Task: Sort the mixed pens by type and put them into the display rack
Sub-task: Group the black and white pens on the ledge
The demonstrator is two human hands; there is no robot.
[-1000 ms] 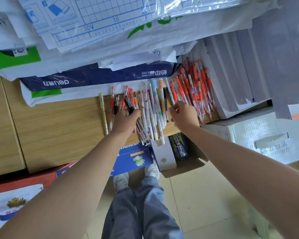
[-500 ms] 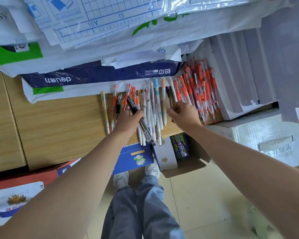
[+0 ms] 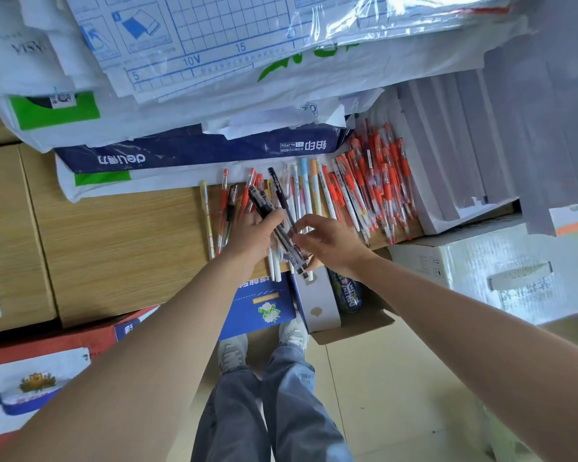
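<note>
Pens [image 3: 314,195] strewn on wooden shelf [image 3: 121,248]; floor [image 3: 397,378] seemingly tiled.

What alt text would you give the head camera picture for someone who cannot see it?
A person's left hand grips a bundle of black pens while the right hand pinches a single black pen beside it, above a wooden shelf strewn with red pens and white pens.
</note>
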